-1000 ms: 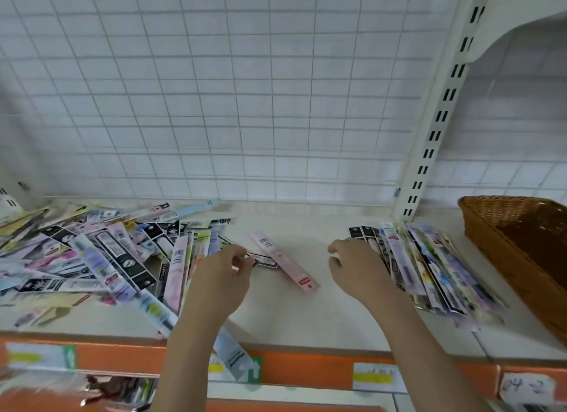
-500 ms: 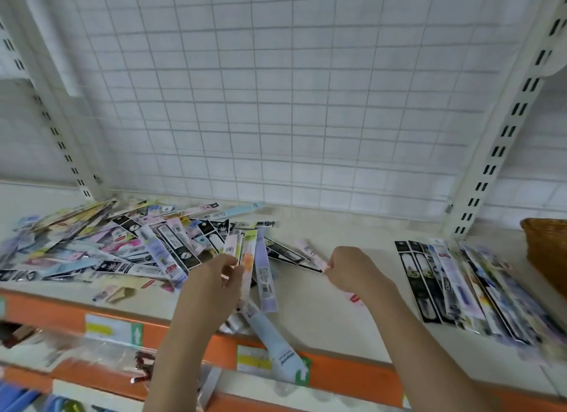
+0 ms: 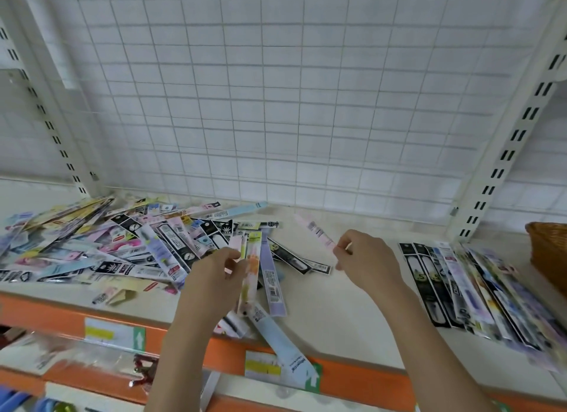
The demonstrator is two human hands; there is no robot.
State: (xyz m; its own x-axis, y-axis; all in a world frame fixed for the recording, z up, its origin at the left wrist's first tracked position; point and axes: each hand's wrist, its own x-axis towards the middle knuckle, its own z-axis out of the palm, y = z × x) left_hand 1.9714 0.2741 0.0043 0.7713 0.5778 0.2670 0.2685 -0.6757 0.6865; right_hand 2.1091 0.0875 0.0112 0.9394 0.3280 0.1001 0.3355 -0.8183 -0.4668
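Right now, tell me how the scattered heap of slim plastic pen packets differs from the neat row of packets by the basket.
The scattered heap of slim plastic pen packets lies criss-crossed at many angles; the neat row of packets lies side by side, nearly parallel. The heap spreads wider and holds more; the row is compact. Both are long, thin packets on the cream shelf.

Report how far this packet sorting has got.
Done: a tidy row lies at the right. In hand: the right hand pinches a pink packet; the left hand grips a yellow-green packet. Left: the jumbled pile, seemingly most of the packets.
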